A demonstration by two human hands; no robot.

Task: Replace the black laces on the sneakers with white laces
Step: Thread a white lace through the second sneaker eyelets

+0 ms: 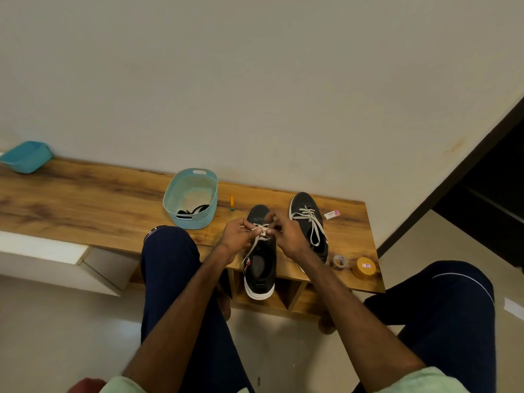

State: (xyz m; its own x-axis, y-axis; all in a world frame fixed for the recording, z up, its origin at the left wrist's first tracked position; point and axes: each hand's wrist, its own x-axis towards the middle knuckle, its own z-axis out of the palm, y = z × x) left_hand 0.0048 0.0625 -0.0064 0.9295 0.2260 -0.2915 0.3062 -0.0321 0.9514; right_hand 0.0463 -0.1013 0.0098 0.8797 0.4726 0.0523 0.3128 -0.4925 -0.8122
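Two black sneakers stand on a low wooden bench (85, 199). The right sneaker (307, 205) carries a white lace (312, 222) through its eyelets, ends hanging loose. The left sneaker (262, 268) sits nearer me, heel over the bench's front edge. My left hand (236, 236) pinches one strand of its white lace (262, 231) over the eyelets. My right hand (287, 234) pinches the other strand close beside it. A loose lace end trails down the sneaker's left side. Black laces (194, 210) lie in a light blue basket (208, 211).
A small yellow-and-green stick (232, 202) lies between the basket and the sneakers. An eraser-like box (331, 214), a tape roll (339, 261) and a yellow tin (365, 267) sit at the bench's right end. A teal tub (25, 157) stands far left. My knees flank the bench.
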